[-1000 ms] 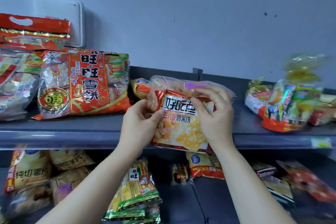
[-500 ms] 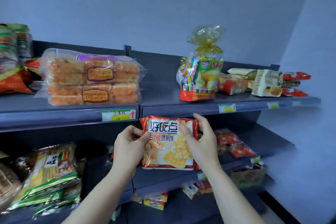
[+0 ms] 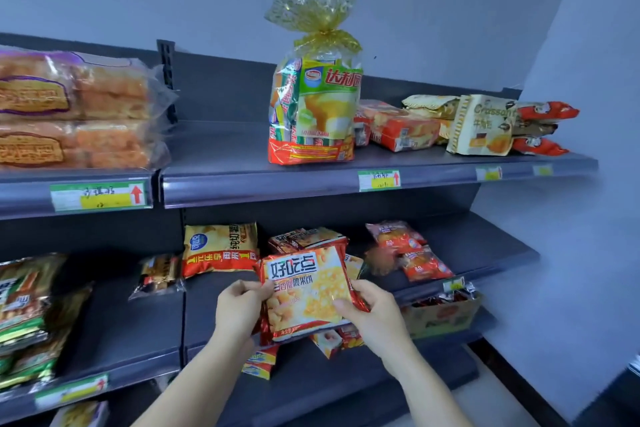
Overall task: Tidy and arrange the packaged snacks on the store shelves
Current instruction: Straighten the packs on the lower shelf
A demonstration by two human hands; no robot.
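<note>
I hold a red and yellow cracker packet (image 3: 306,291) in both hands, upright and facing me, in front of the middle shelf (image 3: 221,291). My left hand (image 3: 239,310) grips its left edge and my right hand (image 3: 370,314) grips its right lower corner. Right behind the packet lie similar red packets (image 3: 304,237) on that shelf. A yellow chip bag (image 3: 220,248) lies to the left of them. Orange small packets (image 3: 410,251) lie to the right.
On the top shelf (image 3: 221,163) stand bread loaves (image 3: 74,111) at the left, a tall gift-wrapped snack bag (image 3: 317,104) in the middle, and croissant packs (image 3: 481,123) at the right. Green packets (image 3: 26,315) fill the left middle shelf. A cardboard box (image 3: 441,315) sits lower right.
My view has swung right and down along the shelves. Both hands have carried the cracker packet from the top shelf down to the middle shelf, near the similar red packets.
</note>
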